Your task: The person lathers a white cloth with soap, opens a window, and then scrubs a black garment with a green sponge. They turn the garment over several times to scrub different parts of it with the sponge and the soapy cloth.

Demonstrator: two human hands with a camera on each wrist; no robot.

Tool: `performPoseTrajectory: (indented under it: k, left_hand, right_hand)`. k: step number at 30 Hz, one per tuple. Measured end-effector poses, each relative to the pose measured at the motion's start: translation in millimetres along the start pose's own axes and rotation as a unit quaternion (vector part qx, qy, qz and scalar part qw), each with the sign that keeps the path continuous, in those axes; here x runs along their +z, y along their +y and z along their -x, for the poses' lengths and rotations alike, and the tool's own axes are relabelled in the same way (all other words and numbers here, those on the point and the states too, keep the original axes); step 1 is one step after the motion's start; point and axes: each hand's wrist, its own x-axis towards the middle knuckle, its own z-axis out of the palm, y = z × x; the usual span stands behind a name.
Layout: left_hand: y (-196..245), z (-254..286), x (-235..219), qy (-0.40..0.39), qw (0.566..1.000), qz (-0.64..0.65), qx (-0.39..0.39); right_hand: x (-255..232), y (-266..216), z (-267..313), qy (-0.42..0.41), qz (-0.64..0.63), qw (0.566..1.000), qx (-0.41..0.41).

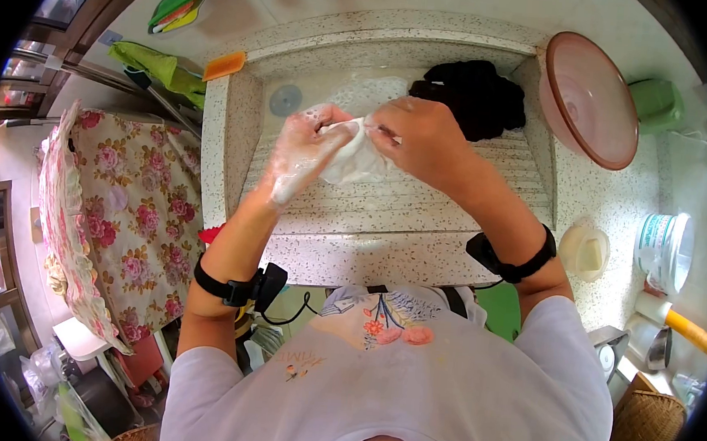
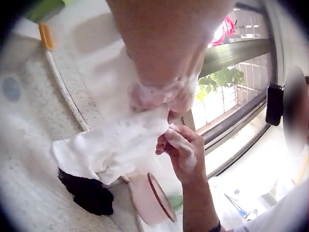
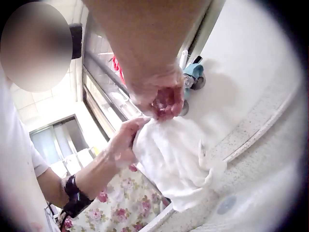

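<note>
Both hands hold a wet white cloth (image 1: 356, 162) up over a speckled stone wash sink (image 1: 385, 241), and it hangs down from their fingers. My left hand (image 1: 306, 139), covered in suds, pinches the cloth between thumb and fingers. Close beside it, my right hand (image 1: 425, 135) grips the same upper edge with curled fingers. In the right wrist view the white cloth (image 3: 171, 154) drapes in loose folds below both hands. Behind the right hand, a black cloth (image 1: 481, 102) lies bunched on the ridged sink floor. Foam (image 1: 371, 91) spreads near the back wall.
A pink basin (image 1: 591, 106) leans at the right of the sink, with a green container (image 1: 657, 106) behind it. An orange brush (image 1: 224, 66) lies on the left back corner. A plastic tub (image 1: 664, 252) stands right; a flowered cover (image 1: 137, 213) hangs left.
</note>
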Motion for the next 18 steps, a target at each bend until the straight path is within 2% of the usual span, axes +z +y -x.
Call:
performPoseTrajectory:
  k: [3,7,10,11,12,14,17,18]
  left_hand:
    - [-8.9,-3.7,4.0,0.009,1.0,-0.025,-0.006]
    - [-5.1,-3.3,1.6,0.001,0.999,0.034,-0.021]
    - [-12.8,-5.1,-6.3,-0.028,0.987,0.152,-0.042]
    - [-13.1,-4.7,-6.9,-0.044,0.975,0.21,-0.049]
    - [-13.4,-4.7,-7.2,-0.06,0.96,0.267,-0.055]
    - [-15.5,-5.2,-8.2,-0.076,0.952,0.29,-0.062]
    - [-15.3,-6.3,-8.2,-0.08,0.951,0.291,-0.062]
    - [-14.9,-6.1,-8.1,-0.078,0.953,0.286,-0.06]
  right_hand:
    - [3.0,-5.3,-0.8,0.027,0.059,0.997,-0.031]
    - [1.9,-0.3,-3.3,0.107,0.101,0.988,-0.036]
    - [-10.2,18.8,-1.6,0.055,0.004,0.987,0.15]
    - [-17.8,13.4,-5.1,0.016,-0.138,0.948,0.285]
    - [-17.1,14.9,-5.1,0.009,-0.185,0.939,0.289]
    - [-14.4,19.8,-4.6,-0.003,-0.277,0.915,0.295]
    - [-10.0,17.9,-2.2,-0.021,-0.334,0.894,0.299]
    - [-8.9,18.8,-1.6,-0.024,-0.328,0.901,0.285]
